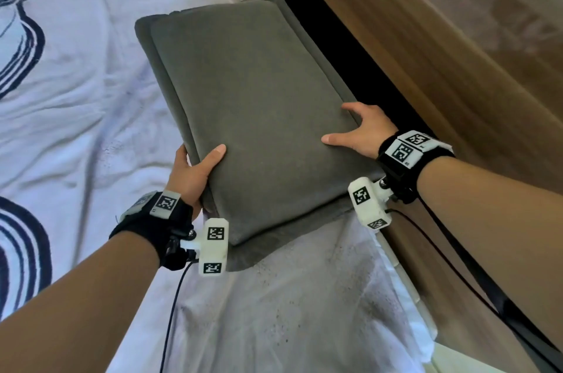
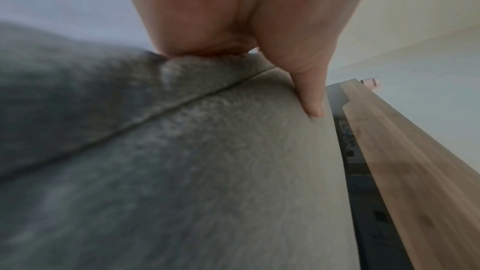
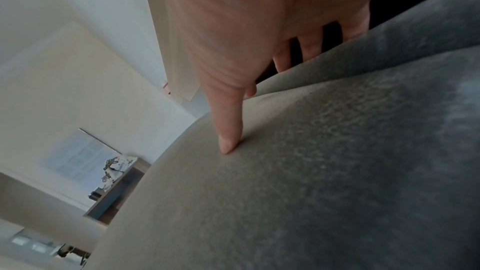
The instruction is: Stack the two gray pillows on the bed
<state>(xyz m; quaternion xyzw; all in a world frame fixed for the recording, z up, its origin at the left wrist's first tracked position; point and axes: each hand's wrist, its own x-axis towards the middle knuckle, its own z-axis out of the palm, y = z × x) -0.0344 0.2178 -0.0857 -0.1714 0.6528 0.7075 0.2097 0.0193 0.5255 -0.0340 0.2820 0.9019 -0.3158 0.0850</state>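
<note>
Two gray pillows lie stacked on the bed (image 1: 76, 92) by its right edge. The top gray pillow (image 1: 256, 116) covers most of the lower gray pillow (image 1: 274, 247), which shows only as a rim on the left and near side. My left hand (image 1: 198, 165) grips the top pillow's near left edge, thumb on top and fingers underneath. My right hand (image 1: 356, 128) holds its near right edge, thumb on top and fingers curled over the side. In the wrist views each thumb (image 2: 311, 98) (image 3: 228, 137) presses into the top pillow (image 2: 233, 171) (image 3: 285, 192).
The white sheet has dark blue curved stripes (image 1: 21, 46) at the left. A wooden bed frame (image 1: 441, 73) runs along the right, with a dark gap (image 1: 350, 61) between it and the pillows. Cables (image 1: 170, 311) hang from my wrist cameras.
</note>
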